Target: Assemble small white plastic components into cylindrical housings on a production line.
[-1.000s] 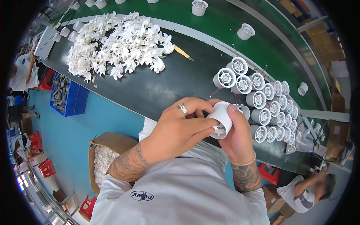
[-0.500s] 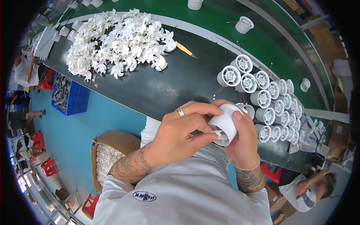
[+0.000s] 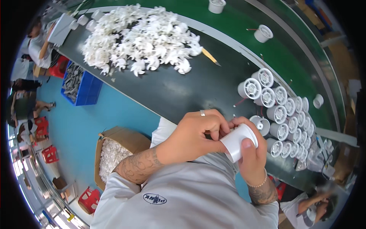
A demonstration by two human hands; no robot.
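A white cylindrical fan housing [image 3: 239, 143] lies tilted in my right hand [image 3: 254, 162], whose thumb and fingers wrap round its far end. My left hand [image 3: 196, 131] is closed at the housing's left end, fingertips and thumb pressed to the opening; what they pinch is hidden. Just beyond my right fingers, another white fan housing [image 3: 260, 125] with a hub inside rests on the dark table. Several more finished-looking white fans [image 3: 279, 114] with spoked faces stand in rows to the right, some trailing thin red wires.
A large heap of white fan impellers [image 3: 145, 44] covers the table's far left, with a yellow-handled knife [image 3: 210, 56] beside it. Beyond runs a green conveyor belt [image 3: 236, 26] carrying a few housings. A carton of white parts [image 3: 114, 156] and a blue crate [image 3: 82, 89] stand on the floor.
The housing has been turned so its open end faces away from view, and my left fingers have shifted round that end. The whole view has swung slightly.
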